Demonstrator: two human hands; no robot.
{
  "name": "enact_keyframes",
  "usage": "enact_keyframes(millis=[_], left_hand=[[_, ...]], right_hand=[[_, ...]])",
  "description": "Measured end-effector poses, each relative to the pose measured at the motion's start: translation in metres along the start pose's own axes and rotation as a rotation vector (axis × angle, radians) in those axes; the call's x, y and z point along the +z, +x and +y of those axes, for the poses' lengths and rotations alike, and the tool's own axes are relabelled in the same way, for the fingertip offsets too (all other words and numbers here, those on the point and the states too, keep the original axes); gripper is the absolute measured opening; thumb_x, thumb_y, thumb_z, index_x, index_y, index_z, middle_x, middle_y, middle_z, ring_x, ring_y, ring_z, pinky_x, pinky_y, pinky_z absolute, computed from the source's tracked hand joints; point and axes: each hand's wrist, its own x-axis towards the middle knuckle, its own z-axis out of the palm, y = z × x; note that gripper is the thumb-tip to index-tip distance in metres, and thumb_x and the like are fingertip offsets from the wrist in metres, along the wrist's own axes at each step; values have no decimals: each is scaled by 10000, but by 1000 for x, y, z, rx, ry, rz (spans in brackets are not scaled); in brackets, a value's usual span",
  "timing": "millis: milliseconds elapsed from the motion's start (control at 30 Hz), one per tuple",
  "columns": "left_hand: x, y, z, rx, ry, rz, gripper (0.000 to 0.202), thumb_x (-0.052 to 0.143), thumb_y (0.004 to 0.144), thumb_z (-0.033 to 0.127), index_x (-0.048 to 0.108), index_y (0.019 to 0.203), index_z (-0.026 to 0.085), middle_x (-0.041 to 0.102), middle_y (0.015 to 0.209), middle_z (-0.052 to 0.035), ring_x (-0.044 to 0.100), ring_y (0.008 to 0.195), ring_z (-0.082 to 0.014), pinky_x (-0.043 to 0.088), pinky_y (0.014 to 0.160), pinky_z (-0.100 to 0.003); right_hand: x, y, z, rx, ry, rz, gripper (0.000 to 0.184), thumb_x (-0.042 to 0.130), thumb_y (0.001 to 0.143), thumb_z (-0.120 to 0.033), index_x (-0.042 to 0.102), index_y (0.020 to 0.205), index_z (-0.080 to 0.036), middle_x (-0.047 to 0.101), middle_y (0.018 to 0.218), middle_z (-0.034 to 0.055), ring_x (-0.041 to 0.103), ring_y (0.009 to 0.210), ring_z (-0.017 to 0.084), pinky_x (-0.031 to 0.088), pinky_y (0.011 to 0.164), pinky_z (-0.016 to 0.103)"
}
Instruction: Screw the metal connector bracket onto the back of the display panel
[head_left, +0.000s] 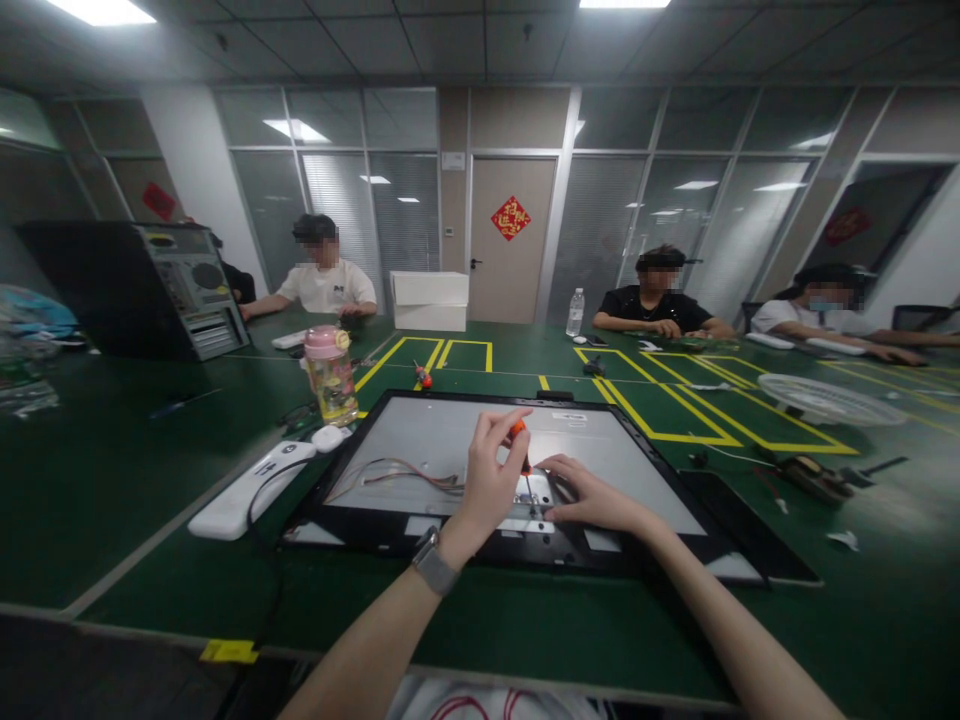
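Fingers of the left hand (491, 470) clamp an orange-handled screwdriver (517, 430) over the near half of a grey, black-framed display panel (420, 430), hiding part of it, the right hand (592, 498) resting there with thumb and fingers apart, a white device (251, 490) left of the panel, a pink-lidded bottle (332, 385) near its far-left corner and a white box (430, 303) well beyond.

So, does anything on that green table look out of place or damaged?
The clear, pink-lidded drink bottle stands close beside the flat, black-framed grey panel, an odd spot for it, near thin exposed wires. A crumpled white scrap lies loose on the right, like stray litter. I see no spill or obvious damage.
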Motion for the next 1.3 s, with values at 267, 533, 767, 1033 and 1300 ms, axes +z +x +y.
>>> enact_keyframes(millis=[267,533,767,1033,1300], left_hand=[[1,1,-1,-22,-36,0,273,484,910,211,626,1143,200,588,971,-50,571,872,-152,467,765,-260],[-2,-4,4,13,-48,4,312,384,953,214,634,1139,213,579,1003,-54,565,900,-153,453,810,-273],[0,1,1,-27,-84,3,209,534,881,233,678,1025,187,601,897,-39,571,796,-143,461,726,-247],[0,0,-2,-80,-181,-31,319,406,943,236,620,1177,192,638,1014,-61,588,945,-162,448,849,-279],[-2,4,-3,-73,-121,-50,259,542,877,267,685,1079,193,572,847,-34,567,783,-146,471,719,-253]], right_hand=[[2,1,7,-10,12,3,628,733,712,-421,518,1259,-197,473,1295,101,441,1212,292,327,1072,431],[2,2,3,1,7,2,622,736,706,-410,527,1247,-184,488,1280,108,450,1198,295,332,1064,430],[1,1,-1,14,15,5,622,733,705,-410,527,1253,-198,487,1279,98,442,1204,293,336,1059,430],[2,1,1,2,15,-2,625,730,714,-434,523,1252,-192,483,1273,99,443,1196,281,344,1053,409],[2,2,1,-6,29,10,648,749,697,-437,520,1256,-203,487,1270,95,435,1212,276,330,1068,407]])
